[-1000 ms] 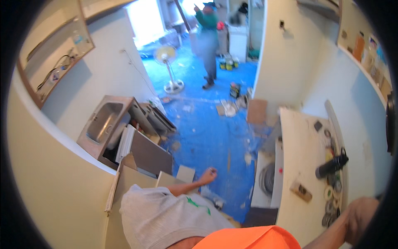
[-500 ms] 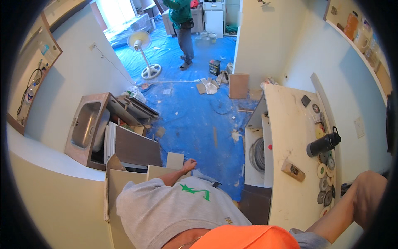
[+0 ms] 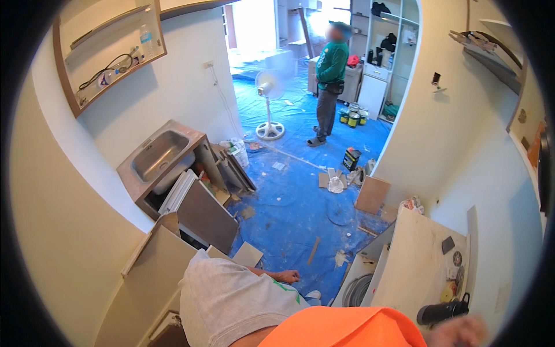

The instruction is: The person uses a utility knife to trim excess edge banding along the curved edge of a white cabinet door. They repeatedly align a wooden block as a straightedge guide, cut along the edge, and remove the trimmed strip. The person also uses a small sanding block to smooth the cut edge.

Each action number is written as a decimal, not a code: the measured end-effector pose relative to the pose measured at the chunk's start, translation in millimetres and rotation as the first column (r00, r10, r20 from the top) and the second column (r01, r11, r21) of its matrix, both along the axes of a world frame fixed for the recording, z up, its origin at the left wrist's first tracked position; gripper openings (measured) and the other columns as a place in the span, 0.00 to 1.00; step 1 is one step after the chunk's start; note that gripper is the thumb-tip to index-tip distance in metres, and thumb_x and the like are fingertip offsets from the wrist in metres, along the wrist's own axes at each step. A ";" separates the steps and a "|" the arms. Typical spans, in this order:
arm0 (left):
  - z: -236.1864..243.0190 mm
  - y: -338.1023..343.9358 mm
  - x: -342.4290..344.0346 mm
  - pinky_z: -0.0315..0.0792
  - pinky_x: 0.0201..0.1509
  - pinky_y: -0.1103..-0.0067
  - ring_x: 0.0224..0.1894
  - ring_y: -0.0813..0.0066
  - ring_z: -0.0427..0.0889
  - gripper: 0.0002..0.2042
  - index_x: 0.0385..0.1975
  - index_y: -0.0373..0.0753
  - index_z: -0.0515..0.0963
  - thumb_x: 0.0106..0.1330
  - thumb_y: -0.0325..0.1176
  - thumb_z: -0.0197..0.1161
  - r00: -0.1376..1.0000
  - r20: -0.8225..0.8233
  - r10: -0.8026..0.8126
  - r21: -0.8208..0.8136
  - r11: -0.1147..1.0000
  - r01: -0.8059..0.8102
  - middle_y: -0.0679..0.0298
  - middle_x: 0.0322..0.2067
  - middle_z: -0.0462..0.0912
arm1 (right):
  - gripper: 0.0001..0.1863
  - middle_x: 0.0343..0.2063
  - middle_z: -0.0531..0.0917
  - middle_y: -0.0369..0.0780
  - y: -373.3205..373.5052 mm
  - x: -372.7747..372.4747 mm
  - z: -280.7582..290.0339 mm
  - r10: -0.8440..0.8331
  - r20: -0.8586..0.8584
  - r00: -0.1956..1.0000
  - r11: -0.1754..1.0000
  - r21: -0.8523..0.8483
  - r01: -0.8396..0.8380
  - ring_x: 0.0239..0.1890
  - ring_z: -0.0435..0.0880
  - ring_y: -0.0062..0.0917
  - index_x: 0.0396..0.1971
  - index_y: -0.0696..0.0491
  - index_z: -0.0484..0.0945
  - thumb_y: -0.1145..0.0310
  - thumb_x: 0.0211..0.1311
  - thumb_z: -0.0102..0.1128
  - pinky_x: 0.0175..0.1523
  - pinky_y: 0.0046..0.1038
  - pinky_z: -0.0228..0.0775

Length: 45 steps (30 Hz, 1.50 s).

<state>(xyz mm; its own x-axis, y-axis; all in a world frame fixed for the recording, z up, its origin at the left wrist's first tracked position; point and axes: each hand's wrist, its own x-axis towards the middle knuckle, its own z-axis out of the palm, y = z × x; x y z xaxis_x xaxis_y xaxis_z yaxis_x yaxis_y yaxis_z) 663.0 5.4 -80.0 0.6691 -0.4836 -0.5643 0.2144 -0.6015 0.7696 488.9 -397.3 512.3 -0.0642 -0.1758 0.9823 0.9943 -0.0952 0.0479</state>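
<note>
My left hand [image 3: 287, 276] hangs low in front of the grey shirt, over the blue floor sheet [image 3: 283, 211]. Its fingers are curled in, with nothing seen in them. At the lower right my right hand [image 3: 461, 331] is smeared by motion, so its fingers cannot be made out. Close to it stands a black bottle [image 3: 439, 313] with a loop on its cap, on a pale worktop [image 3: 416, 254]; whether the hand touches it is unclear. Farther along the worktop lie a dark flat pad [image 3: 447, 245] and several round discs [image 3: 457, 258].
A steel sink [image 3: 160, 155] in a loose cabinet and leaning panels [image 3: 206, 214] stand left. Ahead are a white fan [image 3: 269, 110], a person in green [image 3: 330, 66], a dark can [image 3: 351, 158] and board scraps [image 3: 373, 194]. An orange cap brim [image 3: 347, 327] covers the bottom.
The view has swung up and to the right. My right arm has come from the far lower right to beside the bottle. The person in green now shows in full.
</note>
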 end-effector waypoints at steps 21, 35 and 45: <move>25.3 -2.7 105.3 0.78 0.40 0.72 0.35 0.71 0.83 0.21 0.53 0.37 0.76 0.68 0.45 0.65 0.717 -0.041 0.696 0.000 0.717 -0.697 0.60 0.41 0.84 | 0.32 0.45 0.86 0.46 27.1 339.8 -315.1 -0.414 -0.907 -0.080 0.767 -0.300 -0.567 0.45 0.87 0.30 0.63 0.56 0.75 0.56 0.63 0.71 0.50 0.32 0.78; -0.6 30.8 282.6 0.78 0.40 0.74 0.40 0.70 0.84 0.21 0.56 0.36 0.77 0.69 0.44 0.63 0.763 -0.158 0.626 0.022 0.775 -0.631 0.59 0.44 0.84 | 0.32 0.52 0.83 0.50 43.4 490.6 -332.6 -0.584 -0.801 -0.129 0.742 -0.463 -0.485 0.53 0.82 0.43 0.65 0.53 0.73 0.54 0.65 0.65 0.58 0.40 0.74; 37.7 38.3 363.0 0.75 0.36 0.79 0.36 0.74 0.83 0.15 0.51 0.39 0.78 0.72 0.40 0.59 0.586 -0.172 0.792 -0.148 0.567 -0.810 0.63 0.40 0.82 | 0.19 0.49 0.84 0.49 -104.4 565.5 -352.2 -0.714 -0.674 -0.188 0.613 -0.732 0.298 0.54 0.81 0.45 0.55 0.56 0.80 0.63 0.69 0.60 0.61 0.41 0.70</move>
